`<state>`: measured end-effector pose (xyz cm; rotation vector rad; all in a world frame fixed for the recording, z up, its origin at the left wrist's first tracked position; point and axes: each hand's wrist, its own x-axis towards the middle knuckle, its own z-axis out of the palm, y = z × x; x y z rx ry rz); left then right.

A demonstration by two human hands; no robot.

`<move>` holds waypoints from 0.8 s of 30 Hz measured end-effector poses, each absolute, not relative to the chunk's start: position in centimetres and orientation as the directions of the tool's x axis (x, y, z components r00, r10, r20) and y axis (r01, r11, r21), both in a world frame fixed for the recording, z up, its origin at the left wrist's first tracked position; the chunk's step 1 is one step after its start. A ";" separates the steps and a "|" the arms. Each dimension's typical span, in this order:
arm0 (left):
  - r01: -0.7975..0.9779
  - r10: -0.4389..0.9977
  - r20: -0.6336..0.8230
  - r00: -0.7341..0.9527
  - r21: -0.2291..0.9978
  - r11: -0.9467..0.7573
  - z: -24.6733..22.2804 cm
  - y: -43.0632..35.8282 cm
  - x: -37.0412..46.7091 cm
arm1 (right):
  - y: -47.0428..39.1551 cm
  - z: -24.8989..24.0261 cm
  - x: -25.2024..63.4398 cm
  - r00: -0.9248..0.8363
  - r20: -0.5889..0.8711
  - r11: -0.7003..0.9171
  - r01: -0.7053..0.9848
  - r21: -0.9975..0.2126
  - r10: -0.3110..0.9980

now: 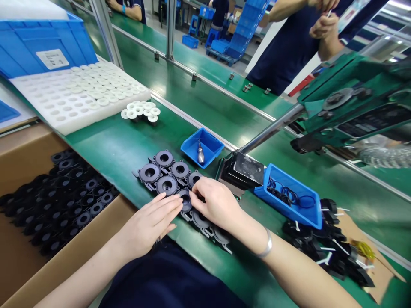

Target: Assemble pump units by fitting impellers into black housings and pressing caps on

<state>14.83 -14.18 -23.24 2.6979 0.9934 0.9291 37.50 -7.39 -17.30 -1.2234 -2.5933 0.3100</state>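
Observation:
Several black round plastic housings (pixel 167 185) with ring-shaped rims lie close together on the green bench in front of me. My left hand (pixel 149 222) rests at their near edge, fingers stretched out side by side, with the fingertips by one black housing (pixel 185 200). Just to the right, my right hand (pixel 215 201) reaches over the same group with its fingers curled and thumb and fingertips drawn together at that housing. Whatever is between those fingertips is too small or hidden to name. Some housings are partly covered by my right hand and forearm.
A blue tray (pixel 190 147) holds a small metal-handled tool. Another blue bin (pixel 298 216) contains black rings. A green machine (pixel 356 102) stands right; white discs (pixel 141 110) lie near a foam tray (pixel 64 122). A cardboard box (pixel 80 273) holds black parts. A co-worker (pixel 289 47) stands opposite.

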 end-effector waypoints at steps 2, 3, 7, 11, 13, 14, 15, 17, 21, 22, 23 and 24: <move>0.557 0.608 0.490 0.625 0.266 -0.787 -23.2 -14.0 14.9 | -7.3 -17.3 37.8 -0.665 0.151 0.680 0.694 -0.237 0.732; 0.560 0.602 0.481 0.638 0.247 -0.791 -23.2 -13.9 14.8 | -7.2 -17.2 37.9 -0.701 0.145 0.715 0.670 -0.202 0.698; 0.560 0.572 0.477 0.667 0.186 -0.808 -22.7 -13.6 14.5 | -6.8 -16.8 38.3 -0.817 0.087 0.822 0.566 -0.064 0.570; 0.564 0.577 0.464 0.672 0.183 -0.805 -22.4 -13.7 14.6 | -6.2 -15.9 38.5 -0.876 0.051 0.878 0.479 -0.015 0.479; 0.570 0.591 0.457 0.664 0.202 -0.797 -22.2 -13.9 14.7 | -6.1 -15.4 38.9 -0.916 0.030 0.916 0.400 0.028 0.399; 0.572 0.598 0.455 0.660 0.211 -0.792 -22.2 -14.0 14.8 | -6.2 -15.3 39.1 -0.935 0.015 0.934 0.355 0.046 0.354; 0.575 0.603 0.451 0.658 0.217 -0.789 -22.1 -14.0 14.8 | -6.3 -15.1 39.4 -0.949 0.006 0.948 0.314 0.053 0.315; 0.581 0.611 0.443 0.657 0.219 -0.784 -22.1 -14.1 14.9 | -6.7 -15.0 40.0 -0.960 0.016 0.960 0.279 0.018 0.279; 0.586 0.604 0.447 0.660 0.197 -0.786 -22.2 -14.2 15.1 | -8.1 -15.7 40.5 -0.925 0.115 0.925 0.340 -0.173 0.361; 0.585 0.601 0.452 0.659 0.193 -0.787 -22.2 -14.2 15.1 | -8.4 -16.1 40.4 -0.913 0.128 0.908 0.354 -0.223 0.388; 0.584 0.598 0.456 0.659 0.191 -0.789 -22.4 -14.2 15.1 | -8.8 -16.4 40.3 -0.902 0.143 0.893 0.362 -0.266 0.408; 0.582 0.597 0.460 0.658 0.192 -0.790 -22.5 -14.2 15.1 | -9.1 -16.6 40.1 -0.892 0.159 0.882 0.364 -0.300 0.422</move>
